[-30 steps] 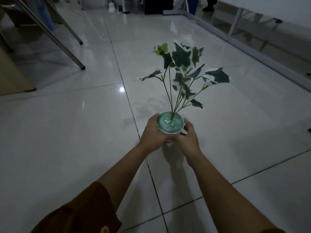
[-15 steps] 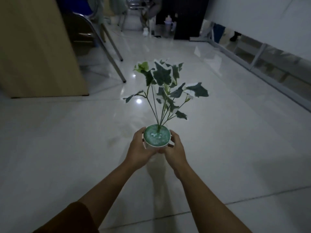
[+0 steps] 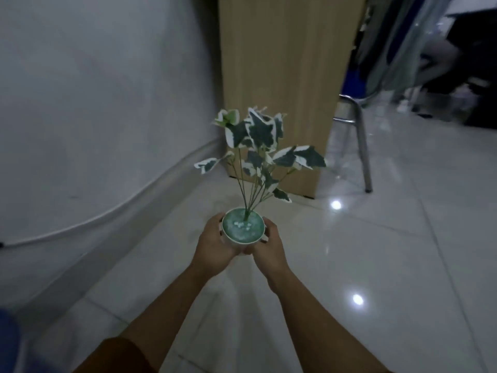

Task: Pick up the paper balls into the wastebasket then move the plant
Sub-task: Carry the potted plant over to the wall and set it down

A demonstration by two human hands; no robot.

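Now I carry the plant [image 3: 256,160] in its pot [image 3: 243,229], my left hand [image 3: 215,247] and right hand [image 3: 269,247] cupped around it, above the floor [image 3: 376,251]. No paper balls or wastebasket show; only setting down seems left.

- The plant [image 3: 258,157] fills the centre, its pot clasped between the left hand [image 3: 215,244] and the right hand [image 3: 269,247], well above the tiled floor [image 3: 376,251].
- At 12 o'clock a tall wooden panel [image 3: 282,76] stands just behind the leaves — it blocks the way straight ahead.
- From 9 to 11 o'clock the white wall [image 3: 94,103] closes that side, a white cable [image 3: 121,208] running along its base.
- At 2 o'clock a metal chair leg [image 3: 363,152] stands near the panel.
- From 3 to 5 o'clock the floor lies bare — open room beside the right hand.
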